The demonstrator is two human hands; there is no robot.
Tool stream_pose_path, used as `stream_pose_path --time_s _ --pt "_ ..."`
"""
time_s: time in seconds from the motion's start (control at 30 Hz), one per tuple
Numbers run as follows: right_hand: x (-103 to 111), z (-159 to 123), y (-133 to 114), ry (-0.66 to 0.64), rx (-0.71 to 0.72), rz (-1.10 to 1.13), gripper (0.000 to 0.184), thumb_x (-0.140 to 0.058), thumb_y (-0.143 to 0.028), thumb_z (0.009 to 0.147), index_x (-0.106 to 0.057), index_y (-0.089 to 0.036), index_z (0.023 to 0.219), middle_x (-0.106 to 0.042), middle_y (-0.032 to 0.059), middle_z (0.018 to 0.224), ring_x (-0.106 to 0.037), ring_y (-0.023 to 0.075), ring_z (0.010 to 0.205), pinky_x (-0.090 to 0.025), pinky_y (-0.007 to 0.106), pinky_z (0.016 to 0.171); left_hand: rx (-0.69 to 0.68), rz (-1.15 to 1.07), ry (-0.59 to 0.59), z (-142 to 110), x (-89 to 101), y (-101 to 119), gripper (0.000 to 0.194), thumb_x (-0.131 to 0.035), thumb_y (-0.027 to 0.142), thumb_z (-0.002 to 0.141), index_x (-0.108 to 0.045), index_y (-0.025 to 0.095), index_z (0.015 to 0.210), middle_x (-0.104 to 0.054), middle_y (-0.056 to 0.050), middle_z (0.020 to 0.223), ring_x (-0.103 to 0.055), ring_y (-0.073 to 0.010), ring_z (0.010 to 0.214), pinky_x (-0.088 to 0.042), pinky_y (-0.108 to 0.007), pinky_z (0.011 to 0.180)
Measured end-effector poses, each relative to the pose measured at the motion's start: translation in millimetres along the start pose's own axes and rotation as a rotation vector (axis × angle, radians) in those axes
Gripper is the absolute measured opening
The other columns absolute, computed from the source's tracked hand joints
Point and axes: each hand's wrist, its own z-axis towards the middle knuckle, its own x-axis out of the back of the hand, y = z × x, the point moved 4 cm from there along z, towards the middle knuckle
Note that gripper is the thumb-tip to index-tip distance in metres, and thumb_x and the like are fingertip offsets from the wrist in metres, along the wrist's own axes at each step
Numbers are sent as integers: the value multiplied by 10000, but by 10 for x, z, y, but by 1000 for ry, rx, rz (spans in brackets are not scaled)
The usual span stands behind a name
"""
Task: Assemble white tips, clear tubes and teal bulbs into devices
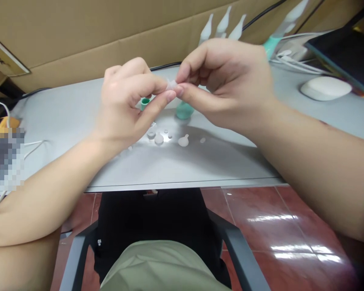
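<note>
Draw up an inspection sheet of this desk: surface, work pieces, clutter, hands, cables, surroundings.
Surface: grey desktop, shiny.
Work pieces: small translucent piece between the fingertips, details blurred; below, loose pale parts, lying flat; green cup, partly hidden; white-tipped pieces behind the right hand.
Clutter: white rounded object and dark device at right.
Hands: left hand and right hand both pinch the translucent piece, above the desktop.
Cables: white cables bunched at right; black cable along the back.
Surroundings: brown panel behind; red tiled floor; chair armrest at each side.
</note>
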Motion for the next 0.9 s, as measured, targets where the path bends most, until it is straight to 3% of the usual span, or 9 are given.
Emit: stream_pose_path --time_s 0.13,0.27,0.47,0.63,0.77,0.9 --pt "4 13 54 -79 -61 78 643 -1047 -887 992 -759 -312 977 -818 83 998 -777 372 1056 -702 600 988 0 3 42 -143 -112 -210 464 -798 750 1236 -917 326 1384 -833 -110 1120 -731 -411 1412 -573 -653 1280" --pt "7 10 114 -158 -88 123 656 -1099 -881 947 -781 -311 1010 -850 68 1014 -796 351 1057 -727 577 975 -5 -6 292 -290 -168 -444 435 -583 507 1324 -919 308 1132 -781 -96 1038 -736 -317 1047 -581 -606 1134" --pt "48 32 89 -63 -5 149 671 -1110 -900 905 -791 -309 922 -825 89 982 -824 373 1047 -697 583 940 -68 -85 388 -296 -82 -433 239 -759 281 1201 -911 298 1019 -799 -64 960 -753 -284 932 -577 -557 993" --pt "86 38 71 -67 0 142 640 -1129 -860 903 -816 -302 904 -814 90 977 -793 350 980 -643 548 909 -47 -44 383 -302 -105 -392 315 -711 384 1254 -881 293 1005 -789 -74 988 -687 -284 917 -583 -577 1061" --pt "84 29 70 -139 4 159 644 -1087 -871 958 -800 -294 935 -767 69 954 -722 298 894 -624 533 922 -61 2 354 -308 -152 -387 302 -671 313 1237 -880 310 1019 -781 -73 1010 -723 -293 937 -603 -570 1105" --pt "62 17 91 -185 -28 133 689 -1026 -954 965 -773 -314 998 -756 76 975 -725 334 995 -629 533 934 -31 107 305 -307 -146 -411 342 -622 360 1274 -887 332 1060 -767 -80 1011 -722 -303 946 -609 -587 1146"
